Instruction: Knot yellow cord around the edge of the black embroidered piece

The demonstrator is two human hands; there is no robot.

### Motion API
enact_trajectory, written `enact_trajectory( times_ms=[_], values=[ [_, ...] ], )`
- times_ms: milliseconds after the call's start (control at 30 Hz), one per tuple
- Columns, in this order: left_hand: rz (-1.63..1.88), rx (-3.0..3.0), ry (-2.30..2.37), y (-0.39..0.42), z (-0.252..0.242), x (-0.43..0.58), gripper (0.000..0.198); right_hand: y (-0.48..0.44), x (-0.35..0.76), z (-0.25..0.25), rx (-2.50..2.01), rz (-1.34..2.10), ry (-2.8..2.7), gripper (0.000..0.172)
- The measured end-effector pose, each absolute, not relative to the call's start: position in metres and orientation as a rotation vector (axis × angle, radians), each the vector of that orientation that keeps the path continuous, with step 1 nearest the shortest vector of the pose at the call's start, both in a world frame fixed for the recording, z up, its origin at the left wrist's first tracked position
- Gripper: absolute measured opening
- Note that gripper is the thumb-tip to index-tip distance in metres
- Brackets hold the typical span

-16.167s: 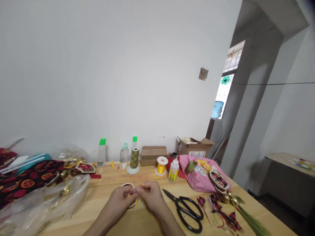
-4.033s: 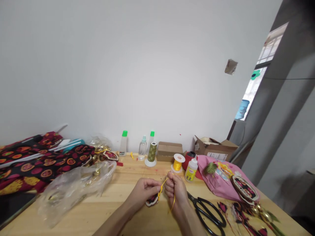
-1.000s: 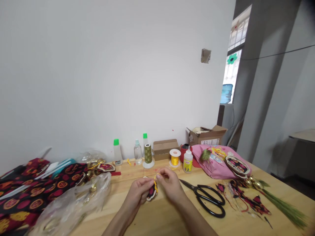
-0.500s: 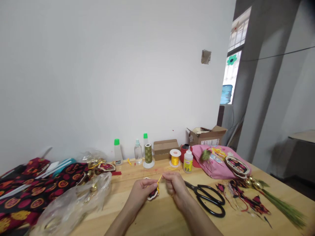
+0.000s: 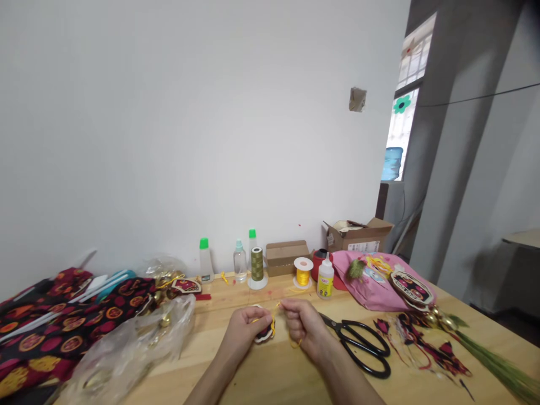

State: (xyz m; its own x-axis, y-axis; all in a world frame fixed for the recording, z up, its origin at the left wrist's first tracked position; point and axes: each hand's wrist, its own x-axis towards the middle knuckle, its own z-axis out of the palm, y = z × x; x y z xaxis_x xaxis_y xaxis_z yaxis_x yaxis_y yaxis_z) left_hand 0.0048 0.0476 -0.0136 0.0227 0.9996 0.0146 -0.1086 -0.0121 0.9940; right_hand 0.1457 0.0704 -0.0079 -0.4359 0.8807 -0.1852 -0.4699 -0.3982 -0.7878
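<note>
Across the near half of a pale wooden table (image 5: 274, 376), a person's left hand (image 5: 246, 332) and right hand (image 5: 307, 330) work close together but apart. Large black scissors (image 5: 339, 328) lie just to the right of the right hand. Under the left thumb is a small dark badge (image 5: 264, 332) with a pale wavy edge; the left fingers are closed on it in a pinch, covering its left part. Thinnest of all, a yellow cord (image 5: 273, 325) runs along the badge's right side. The right thumb and forefinger seem to pinch it at their tips, the other fingers curled in, and a loose bend of it shows below them.

For a neat result, the left pinch should probably hold the badge still while the right hand draws the cord slowly and evenly; a hard tug could twist the badge, and slack left among the fingers could snag.

Compared with one second ago, the right fingertips stand farther from the left thumb and the right fingers are more folded; the scissors lie unmoved.
</note>
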Motion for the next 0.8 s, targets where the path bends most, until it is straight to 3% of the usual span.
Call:
enact_trajectory(
  times_ms=[467, 667, 800],
  values=[
    [1.230, 1.324, 1.257, 0.0444, -0.0149, 0.0087, 0.023, 0.0755, 0.1402, -0.0142, -0.705, 1.978, -0.756, 0.016],
    [1.303, 1.283, 1.275, 0.0451, -0.0167, 0.0062, 0.023, 0.0746, 0.1419, -0.0116, -0.638, 2.115, -0.776, 0.009],
    [1.349, 1.217, 1.255, 0.0442, -0.0131, 0.0054, 0.025, 0.0719, 0.1406, -0.0115, -0.572, 2.179, -0.886, 0.018]
  ],
)
